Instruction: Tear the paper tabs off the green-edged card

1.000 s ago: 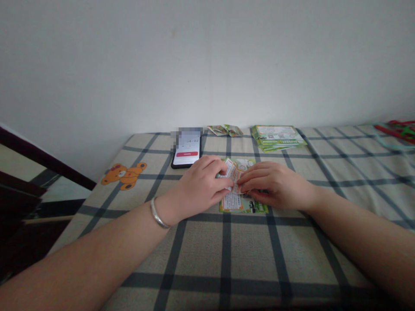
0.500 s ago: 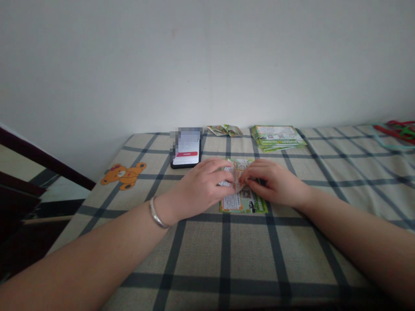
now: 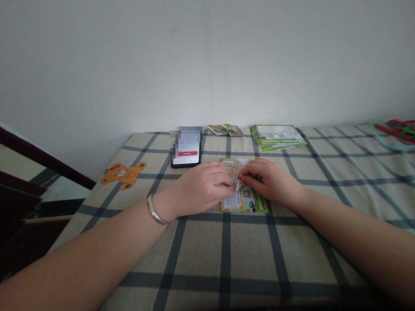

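Note:
A printed green-and-white paper leaflet [image 3: 231,204] lies on the checked cloth in front of me, with a raised or creased piece of paper at its middle. My left hand [image 3: 202,186], with a silver bangle at the wrist, rests over the leaflet's left side, its fingers curled onto the paper. From the other side my right hand [image 3: 270,178] pinches the raised paper between thumb and forefinger, near the left fingertips. The hands cover part of the leaflet's upper half, so the shape of the fold is partly hidden.
A phone [image 3: 186,149] with its screen lit lies beyond my left hand. Near the wall are small folded papers [image 3: 225,129] and a stack of similar leaflets [image 3: 279,136]. A bear figure [image 3: 124,175] is at the left; a red and green item [image 3: 400,130] sits far right.
My left hand has shifted slightly, its fingers drawing closer together over the paper. The right hand has moved very little and still pinches the leaflet.

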`<state>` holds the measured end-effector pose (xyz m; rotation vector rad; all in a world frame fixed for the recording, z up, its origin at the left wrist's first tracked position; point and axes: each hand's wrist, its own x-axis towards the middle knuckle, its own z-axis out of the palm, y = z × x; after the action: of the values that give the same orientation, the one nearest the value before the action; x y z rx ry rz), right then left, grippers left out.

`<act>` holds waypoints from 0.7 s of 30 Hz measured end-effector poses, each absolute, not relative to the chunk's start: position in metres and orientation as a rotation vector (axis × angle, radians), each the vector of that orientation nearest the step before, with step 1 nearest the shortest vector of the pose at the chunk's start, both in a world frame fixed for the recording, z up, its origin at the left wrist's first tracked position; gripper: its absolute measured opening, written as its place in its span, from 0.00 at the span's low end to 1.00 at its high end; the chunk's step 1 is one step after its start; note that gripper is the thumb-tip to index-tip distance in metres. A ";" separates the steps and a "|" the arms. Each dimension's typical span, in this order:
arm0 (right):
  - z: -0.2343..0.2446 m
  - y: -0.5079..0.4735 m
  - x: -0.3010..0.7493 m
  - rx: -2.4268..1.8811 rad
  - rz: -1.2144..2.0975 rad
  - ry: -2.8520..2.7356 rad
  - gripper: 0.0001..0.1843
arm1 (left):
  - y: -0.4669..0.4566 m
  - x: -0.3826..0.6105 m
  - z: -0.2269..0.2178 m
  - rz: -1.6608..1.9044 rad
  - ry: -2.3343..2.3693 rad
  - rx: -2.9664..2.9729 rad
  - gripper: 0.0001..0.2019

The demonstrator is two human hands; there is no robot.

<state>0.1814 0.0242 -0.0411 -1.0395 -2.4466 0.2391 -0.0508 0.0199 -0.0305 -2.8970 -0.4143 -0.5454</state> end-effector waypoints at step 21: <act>-0.042 0.030 0.192 -0.856 0.332 -2.463 0.06 | 0.017 -0.053 -0.033 -0.443 -0.490 -2.934 0.11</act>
<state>0.1921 0.0300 -0.0418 -0.8560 -2.4627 0.3324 -0.0527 0.0171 -0.0325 -2.9337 -0.4904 -0.4431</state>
